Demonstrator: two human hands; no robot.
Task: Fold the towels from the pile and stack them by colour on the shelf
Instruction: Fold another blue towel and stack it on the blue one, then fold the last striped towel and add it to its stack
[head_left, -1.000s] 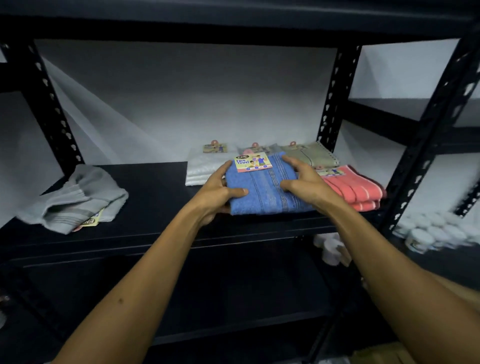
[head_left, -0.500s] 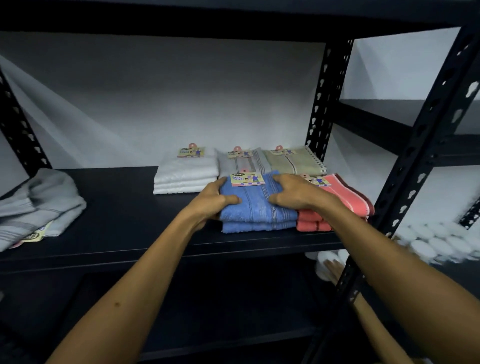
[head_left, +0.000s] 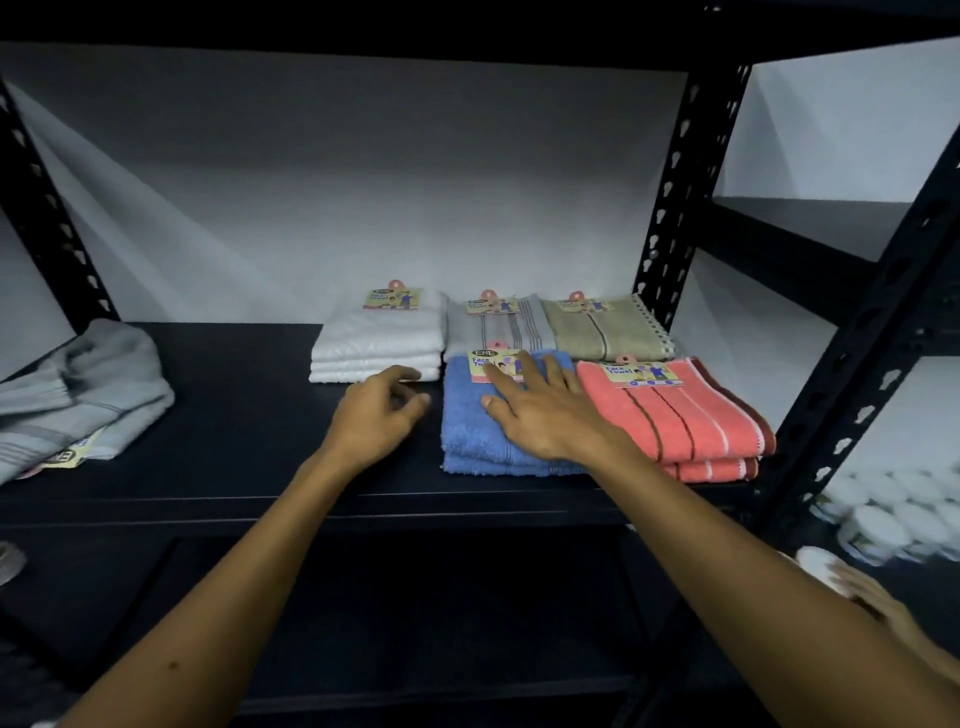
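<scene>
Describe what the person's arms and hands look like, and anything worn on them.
Both arms are bare up to the frame's edge: no sleeves show. The left hand and right hand wear no gloves, and no watch, bracelet or ring can be seen. The fingers are blurred, so small details cannot be told.

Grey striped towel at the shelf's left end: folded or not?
Not folded. The grey striped towel lies crumpled in loose bunches, its label sticking out underneath.

- A black metal shelving unit (head_left: 218, 467) stood against a pale grey wall (head_left: 363, 182).
- Perforated black uprights (head_left: 670, 208) rose at its corners.
- A second black rack (head_left: 810, 228) adjoined it on the right.
- Light was dim, casting slanted shadows across the wall.
- Small white jars (head_left: 893, 514) were clustered at lower right.
</scene>
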